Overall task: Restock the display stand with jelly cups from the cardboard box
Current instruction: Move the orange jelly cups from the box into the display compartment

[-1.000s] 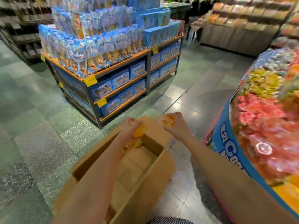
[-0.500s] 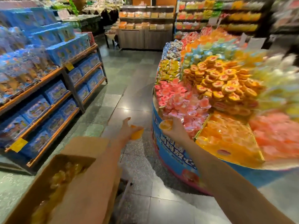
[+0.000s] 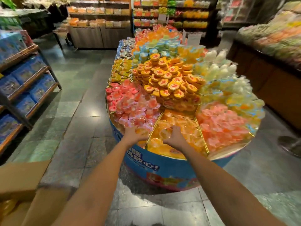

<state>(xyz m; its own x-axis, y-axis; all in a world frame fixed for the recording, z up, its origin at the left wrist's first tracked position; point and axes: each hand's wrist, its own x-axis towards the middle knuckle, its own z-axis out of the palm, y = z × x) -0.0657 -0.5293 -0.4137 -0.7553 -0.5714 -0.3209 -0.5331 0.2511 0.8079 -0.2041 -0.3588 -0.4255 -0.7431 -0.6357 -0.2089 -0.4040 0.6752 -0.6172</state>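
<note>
Head view: both arms are stretched out over the near rim of the round display stand (image 3: pixel 162 167). The left hand (image 3: pixel 132 133) is right at the rim, fingers curled round an orange jelly cup (image 3: pixel 143 131), just where the pink cups (image 3: pixel 130 105) meet the gold divider (image 3: pixel 154 126). The right hand (image 3: pixel 175 138) is just beside it, inside the orange compartment (image 3: pixel 182 123), fingers bent round a second jelly cup (image 3: pixel 164 134). Blur hides exactly how its fingertips sit.

That compartment is a wedge, fenced by the gold divider on its left and another divider (image 3: pixel 202 136) on its right, and cups are heaped up to both edges. The cardboard box (image 3: pixel 21 176) is down at the lower left with its flap open, well apart from the stand. Yellow contents (image 3: pixel 8 207) show inside it, too blurred to make out. A wide aisle of tiled floor (image 3: pixel 78 128) runs between box and stand, and shelving (image 3: pixel 27 82) lines its left side.
</note>
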